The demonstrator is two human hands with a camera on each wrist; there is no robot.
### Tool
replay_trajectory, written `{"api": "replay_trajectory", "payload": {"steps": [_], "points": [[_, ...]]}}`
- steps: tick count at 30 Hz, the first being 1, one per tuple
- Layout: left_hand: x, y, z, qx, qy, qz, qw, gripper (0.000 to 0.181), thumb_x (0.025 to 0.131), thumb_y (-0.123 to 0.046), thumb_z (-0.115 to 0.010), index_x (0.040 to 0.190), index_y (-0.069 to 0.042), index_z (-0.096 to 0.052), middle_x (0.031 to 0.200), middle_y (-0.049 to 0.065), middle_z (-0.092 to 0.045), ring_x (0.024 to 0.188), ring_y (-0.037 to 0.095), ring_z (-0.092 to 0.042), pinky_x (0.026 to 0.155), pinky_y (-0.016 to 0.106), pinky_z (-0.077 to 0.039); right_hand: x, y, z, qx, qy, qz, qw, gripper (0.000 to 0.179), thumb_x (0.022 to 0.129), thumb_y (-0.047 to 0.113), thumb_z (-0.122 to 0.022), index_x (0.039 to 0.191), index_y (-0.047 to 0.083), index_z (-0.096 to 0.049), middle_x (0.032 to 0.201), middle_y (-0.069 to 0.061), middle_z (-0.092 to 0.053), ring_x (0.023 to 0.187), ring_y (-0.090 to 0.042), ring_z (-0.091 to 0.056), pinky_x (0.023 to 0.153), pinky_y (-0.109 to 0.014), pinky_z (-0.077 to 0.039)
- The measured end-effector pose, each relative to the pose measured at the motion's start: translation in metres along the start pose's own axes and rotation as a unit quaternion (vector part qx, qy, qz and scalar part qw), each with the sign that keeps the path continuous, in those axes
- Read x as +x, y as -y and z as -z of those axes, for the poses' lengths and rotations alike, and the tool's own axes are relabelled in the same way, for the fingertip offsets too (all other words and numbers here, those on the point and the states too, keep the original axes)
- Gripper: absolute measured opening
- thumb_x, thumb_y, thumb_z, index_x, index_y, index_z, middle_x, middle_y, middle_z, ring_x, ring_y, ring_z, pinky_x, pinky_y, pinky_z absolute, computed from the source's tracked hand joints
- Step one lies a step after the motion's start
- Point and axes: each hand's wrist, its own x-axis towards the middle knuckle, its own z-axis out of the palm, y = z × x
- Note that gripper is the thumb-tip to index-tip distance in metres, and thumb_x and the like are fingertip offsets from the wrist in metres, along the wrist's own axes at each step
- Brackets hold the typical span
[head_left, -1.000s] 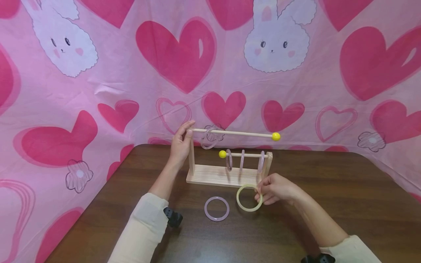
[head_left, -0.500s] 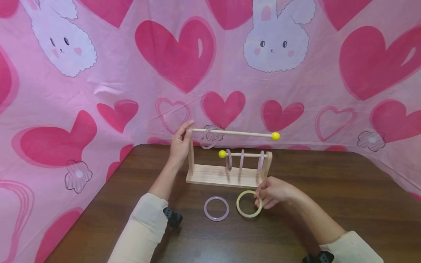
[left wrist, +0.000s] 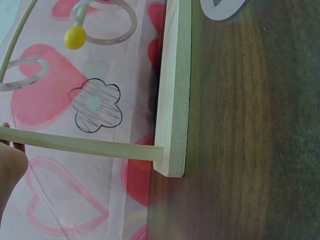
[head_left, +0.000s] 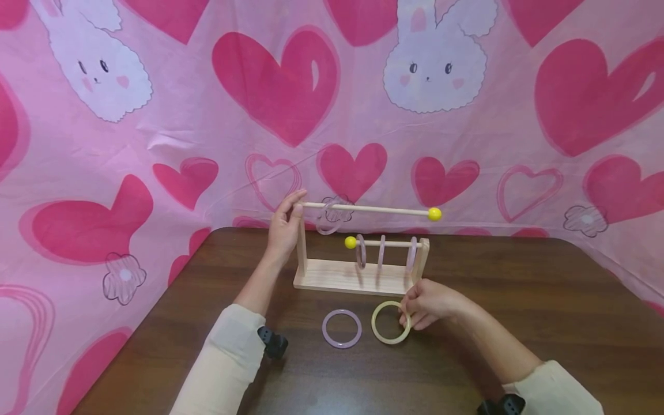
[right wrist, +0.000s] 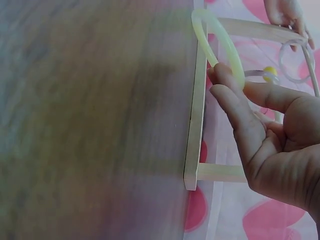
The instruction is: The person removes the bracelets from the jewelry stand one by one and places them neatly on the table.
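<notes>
My left hand [head_left: 284, 230] grips the top of the left post of a wooden bangle stand [head_left: 353, 278], thumb in front. My right hand [head_left: 427, 302] pinches a pale yellow bangle [right wrist: 231, 47] by its right side, between thumb and fingertips, in front of the stand's base. A light purple bangle [head_left: 324, 329] lies flat on the table to its left. One translucent bangle [head_left: 328, 232] hangs near the left end of the upper rod [head_left: 384, 211]. Three purplish bangles, one of them here [head_left: 381, 253], hang on the lower rod.
Yellow balls cap both rods: the upper ball [head_left: 434, 214] points right, the lower ball [head_left: 350, 242] points left. The dark wooden table [head_left: 519, 300] reaches back to a pink cloth [head_left: 363, 127] printed with hearts and rabbits.
My right hand has brought the yellow bangle slightly down and toward me, level with the purple bangle on the table. My left hand keeps its place on the post.
</notes>
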Motion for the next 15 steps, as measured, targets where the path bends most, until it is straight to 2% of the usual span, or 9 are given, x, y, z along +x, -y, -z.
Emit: {"api": "replay_trajectory", "payload": {"steps": [6, 15], "points": [[0.007, 0.023, 0.004, -0.011, 0.0, -0.006, 0.9999, 0.032, 0.093, 0.004, -0.047, 0.124, 0.01, -0.05, 0.137, 0.021, -0.042, 0.129, 0.024, -0.036, 0.105, 0.028, -0.029, -0.001, -0.001, 0.003, 0.012, 0.022, -0.013, 0.9996, 0.016, 0.089, 0.002, -0.049, 0.093, -0.011, -0.059, 0.082, -0.013, -0.067, 0.073, -0.018, -0.065, 0.065, -0.034, -0.055], [0.007, 0.026, 0.004, -0.012, -0.002, -0.021, 0.9997, 0.031, 0.092, 0.003, -0.048, 0.123, 0.008, -0.052, 0.135, 0.021, -0.044, 0.126, 0.019, -0.039, 0.104, 0.026, -0.029, -0.004, 0.0, 0.006, 0.003, 0.029, -0.009, 0.9995, 0.021, 0.089, 0.002, -0.05, 0.1, -0.014, -0.059, 0.085, -0.013, -0.067, 0.077, -0.02, -0.065, 0.067, -0.035, -0.055]]}}
